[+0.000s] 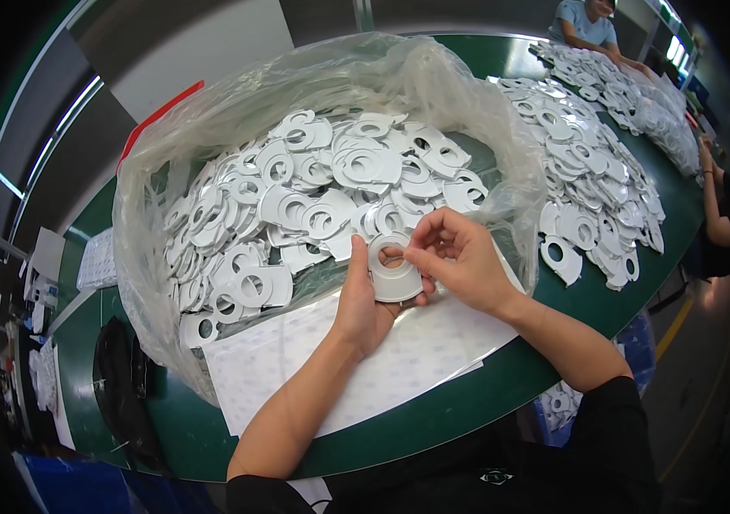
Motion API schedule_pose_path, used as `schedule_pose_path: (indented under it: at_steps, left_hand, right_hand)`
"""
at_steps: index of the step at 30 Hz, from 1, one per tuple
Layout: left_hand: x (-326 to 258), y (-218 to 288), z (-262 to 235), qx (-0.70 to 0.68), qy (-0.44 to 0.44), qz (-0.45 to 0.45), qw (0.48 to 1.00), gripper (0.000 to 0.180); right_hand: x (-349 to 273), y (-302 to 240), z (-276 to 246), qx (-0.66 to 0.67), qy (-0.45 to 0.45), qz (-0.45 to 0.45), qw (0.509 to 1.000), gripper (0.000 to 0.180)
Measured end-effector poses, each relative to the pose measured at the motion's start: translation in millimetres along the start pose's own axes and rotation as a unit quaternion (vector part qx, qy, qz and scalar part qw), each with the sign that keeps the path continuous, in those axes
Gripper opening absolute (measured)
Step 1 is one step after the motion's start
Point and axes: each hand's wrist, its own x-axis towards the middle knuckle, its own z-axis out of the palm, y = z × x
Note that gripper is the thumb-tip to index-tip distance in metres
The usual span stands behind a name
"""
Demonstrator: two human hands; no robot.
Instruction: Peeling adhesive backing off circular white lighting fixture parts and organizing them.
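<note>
While the left hand gripped the white ringed plate above the paper sheet, the right hand pinched its ring's edge. It seemed light, stiff and slick, best held by the rim.

Dk pouch on grn table, L side; co-worker in lt blue, far R end
</note>
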Motion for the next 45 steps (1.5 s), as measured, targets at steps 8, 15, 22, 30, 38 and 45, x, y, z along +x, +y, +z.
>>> schedule_pose_path:
  at_steps: [8,15,22,30,38,45]
  left_hand:
    - [0,-2,-2,-0.036,0.001,0.013,0.999,0.062]
    - [-2,0,7,-0.03,0.069,0.019,0.997,0.064]
    - [-2,0,0,-0.01,0.009,0.017,1.0,0.071]
    - [-2,-7,3,0.088,-0.005,0.011,0.996,0.072]
    - [-3,-12,-3,0.169,-0.055,0.007,0.984,0.084]
    - [-3,-14,-2,0.199,-0.069,0.001,0.978,0.087]
  right_hand:
    - [-1,1,1,-0.418,0.066,-0.327,0.845,0.016]
    - [-7,-12,14,-0.528,0.107,-0.372,0.756,0.022]
    - [-2,-6,3,-0.277,0.105,-0.165,0.941,0.018]
    - [1,-1,-2,-0.108,0.079,0.015,0.991,0.012]
    - [-1,-5,0,-0.124,0.082,0.043,0.988,0.025]
    - [-7,-11,4,-0.41,0.138,-0.057,0.9,0.039]
